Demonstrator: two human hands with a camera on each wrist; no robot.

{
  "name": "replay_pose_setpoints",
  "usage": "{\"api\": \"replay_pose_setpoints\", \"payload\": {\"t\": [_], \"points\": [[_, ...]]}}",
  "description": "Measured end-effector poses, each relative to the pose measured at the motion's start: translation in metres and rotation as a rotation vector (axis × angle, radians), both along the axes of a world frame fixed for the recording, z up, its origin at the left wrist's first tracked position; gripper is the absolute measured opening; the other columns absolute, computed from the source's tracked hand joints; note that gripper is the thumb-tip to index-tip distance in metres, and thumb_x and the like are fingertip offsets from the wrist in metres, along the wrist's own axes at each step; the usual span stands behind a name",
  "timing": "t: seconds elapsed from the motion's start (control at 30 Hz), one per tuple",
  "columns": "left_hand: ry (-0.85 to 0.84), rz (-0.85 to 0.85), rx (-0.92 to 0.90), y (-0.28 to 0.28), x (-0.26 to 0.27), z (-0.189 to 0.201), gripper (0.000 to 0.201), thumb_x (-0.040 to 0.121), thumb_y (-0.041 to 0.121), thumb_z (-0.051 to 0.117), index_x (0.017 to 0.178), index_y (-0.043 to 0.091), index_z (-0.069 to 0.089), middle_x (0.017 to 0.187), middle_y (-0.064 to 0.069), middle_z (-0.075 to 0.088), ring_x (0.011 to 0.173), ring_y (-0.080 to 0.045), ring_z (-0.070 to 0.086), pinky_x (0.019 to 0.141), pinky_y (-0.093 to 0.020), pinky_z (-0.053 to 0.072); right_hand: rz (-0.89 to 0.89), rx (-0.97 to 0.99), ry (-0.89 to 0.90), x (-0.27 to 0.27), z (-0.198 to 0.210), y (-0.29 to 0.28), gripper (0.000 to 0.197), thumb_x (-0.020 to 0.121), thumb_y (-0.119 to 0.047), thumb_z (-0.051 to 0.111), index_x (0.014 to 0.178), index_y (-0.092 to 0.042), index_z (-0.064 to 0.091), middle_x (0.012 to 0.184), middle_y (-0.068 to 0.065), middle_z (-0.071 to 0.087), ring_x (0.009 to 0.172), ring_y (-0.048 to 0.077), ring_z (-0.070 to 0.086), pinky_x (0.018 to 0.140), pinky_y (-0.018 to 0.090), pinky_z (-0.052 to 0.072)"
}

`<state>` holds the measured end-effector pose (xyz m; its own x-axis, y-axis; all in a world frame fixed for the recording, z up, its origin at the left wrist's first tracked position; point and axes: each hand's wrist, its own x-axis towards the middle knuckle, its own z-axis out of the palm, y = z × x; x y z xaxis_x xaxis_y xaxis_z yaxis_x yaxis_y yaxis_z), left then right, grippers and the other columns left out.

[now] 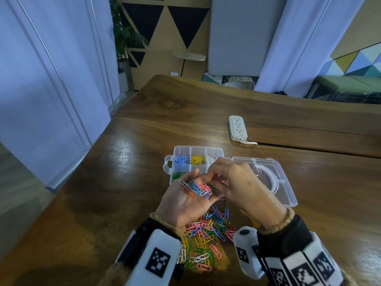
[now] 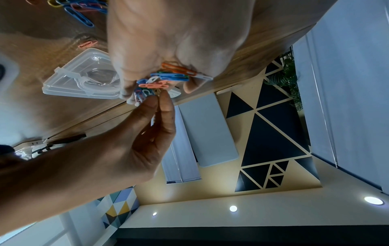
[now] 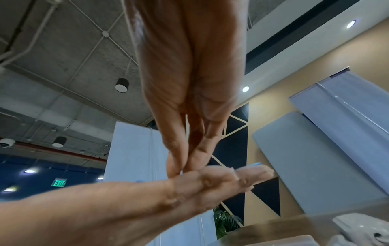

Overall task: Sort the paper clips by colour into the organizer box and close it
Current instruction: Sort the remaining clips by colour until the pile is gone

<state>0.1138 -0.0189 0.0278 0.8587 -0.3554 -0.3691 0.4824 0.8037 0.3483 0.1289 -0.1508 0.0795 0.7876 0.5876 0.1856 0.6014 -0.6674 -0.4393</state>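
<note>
The clear organizer box (image 1: 179, 150) lies open on the wooden table, its lid (image 1: 274, 182) folded out to the right. Its compartments hold blue clips (image 1: 182, 159), yellow clips (image 1: 198, 159), white clips (image 1: 210, 161) and green clips (image 1: 176, 176). My left hand (image 1: 185, 200) is palm up just in front of the box and cups a small bunch of mixed clips (image 1: 199, 188). My right hand (image 1: 214, 179) reaches over it, thumb and forefinger pinching into the bunch (image 2: 163, 83). What looks like a yellow clip sits at those fingertips (image 2: 160, 98). A loose pile of mixed clips (image 1: 206, 234) lies below both hands.
A white power strip (image 1: 237, 127) with its cord lies on the table behind the box. A seam in the table (image 1: 309, 149) runs right from it. The table's left edge (image 1: 86, 162) is near, with curtains beyond it.
</note>
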Motion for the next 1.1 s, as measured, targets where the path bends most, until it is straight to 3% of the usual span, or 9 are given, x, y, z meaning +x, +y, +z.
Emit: {"api": "replay_pose_setpoints", "payload": {"t": [0.07, 0.2, 0.37, 0.47, 0.57, 0.7, 0.83, 1.0, 1.1], "points": [[0.003, 0.013, -0.040, 0.000, 0.000, 0.001, 0.045, 0.095, 0.020, 0.033, 0.086, -0.007, 0.067, 0.085, -0.017, 0.065, 0.081, -0.023, 0.061, 0.098, -0.029, 0.036, -0.011, -0.022, -0.012, 0.000, -0.002, 0.004, 0.011, 0.086, -0.013, 0.062, 0.094, -0.009, 0.068, 0.093, -0.002, 0.054, 0.078, 0.006, 0.045, 0.069, 0.006, 0.031], [-0.139, -0.001, -0.060, -0.001, 0.000, -0.004, 0.047, 0.100, 0.020, 0.024, 0.106, -0.006, 0.062, 0.098, -0.017, 0.067, 0.086, -0.025, 0.065, 0.079, -0.033, 0.051, -0.072, -0.163, 0.010, 0.000, -0.007, 0.014, 0.014, 0.085, -0.021, 0.062, 0.097, -0.012, 0.062, 0.092, -0.006, 0.040, 0.090, 0.009, 0.040, 0.076, 0.020, 0.032], [-0.033, 0.038, -0.025, 0.000, 0.002, -0.010, 0.040, 0.098, 0.022, 0.032, 0.090, -0.002, 0.063, 0.089, -0.014, 0.061, 0.075, -0.023, 0.064, 0.075, -0.026, 0.041, -0.069, -0.172, 0.046, 0.001, -0.008, 0.019, 0.008, 0.083, -0.017, 0.061, 0.091, -0.015, 0.060, 0.089, -0.007, 0.039, 0.101, 0.016, 0.047, 0.084, 0.029, 0.040], [-0.051, 0.041, -0.078, 0.000, 0.002, -0.007, 0.048, 0.096, 0.022, 0.033, 0.085, -0.006, 0.070, 0.090, -0.018, 0.069, 0.077, -0.028, 0.069, 0.077, -0.035, 0.057, -0.084, -0.123, 0.028, 0.001, -0.003, 0.014, 0.003, 0.085, -0.024, 0.059, 0.086, -0.021, 0.058, 0.086, -0.007, 0.050, 0.095, 0.015, 0.052, 0.080, 0.029, 0.042], [-0.037, -0.005, -0.110, 0.003, 0.000, -0.002, 0.055, 0.096, 0.026, 0.033, 0.094, -0.016, 0.068, 0.107, -0.029, 0.066, 0.087, -0.040, 0.069, 0.081, -0.055, 0.050, -0.162, 0.020, 0.061, 0.002, 0.009, 0.000, 0.006, 0.084, -0.027, 0.061, 0.081, -0.027, 0.057, 0.076, -0.010, 0.065, 0.079, 0.012, 0.060, 0.074, 0.033, 0.048], [0.004, -0.039, -0.180, 0.009, 0.000, -0.004, 0.062, 0.100, 0.031, 0.030, 0.114, -0.024, 0.054, 0.127, -0.038, 0.051, 0.109, -0.051, 0.057, 0.097, -0.054, 0.045, -0.213, 0.134, 0.066, 0.007, 0.023, -0.027, 0.018, 0.083, -0.009, 0.062, 0.083, -0.027, 0.058, 0.057, -0.015, 0.062, 0.059, -0.007, 0.057, 0.065, 0.008, 0.039], [-0.006, -0.013, -0.164, 0.004, 0.001, -0.002, 0.053, 0.102, 0.028, 0.030, 0.133, -0.013, 0.041, 0.129, -0.033, 0.053, 0.110, -0.048, 0.058, 0.085, -0.059, 0.048, -0.222, 0.116, 0.066, 0.004, 0.016, -0.031, 0.026, 0.083, 0.000, 0.056, 0.085, -0.024, 0.066, 0.057, -0.017, 0.060, 0.055, -0.012, 0.054, 0.060, 0.001, 0.037], [-0.048, -0.007, -0.099, -0.001, -0.001, 0.001, 0.038, 0.098, 0.016, 0.036, 0.109, -0.014, 0.056, 0.111, -0.030, 0.065, 0.095, -0.040, 0.068, 0.081, -0.057, 0.050, -0.175, 0.167, 0.013, 0.002, 0.002, -0.030, 0.013, 0.083, -0.004, 0.063, 0.087, -0.014, 0.069, 0.064, -0.015, 0.060, 0.057, -0.015, 0.052, 0.061, 0.001, 0.036], [-0.071, -0.020, -0.071, 0.000, -0.003, 0.002, 0.037, 0.090, 0.013, 0.042, 0.095, -0.014, 0.067, 0.106, -0.028, 0.067, 0.089, -0.038, 0.069, 0.082, -0.054, 0.051, -0.063, 0.122, -0.192, 0.006, -0.008, -0.031, 0.011, 0.076, -0.009, 0.068, 0.084, -0.016, 0.067, 0.067, -0.014, 0.056, 0.064, -0.002, 0.050, 0.062, 0.003, 0.035]]}}
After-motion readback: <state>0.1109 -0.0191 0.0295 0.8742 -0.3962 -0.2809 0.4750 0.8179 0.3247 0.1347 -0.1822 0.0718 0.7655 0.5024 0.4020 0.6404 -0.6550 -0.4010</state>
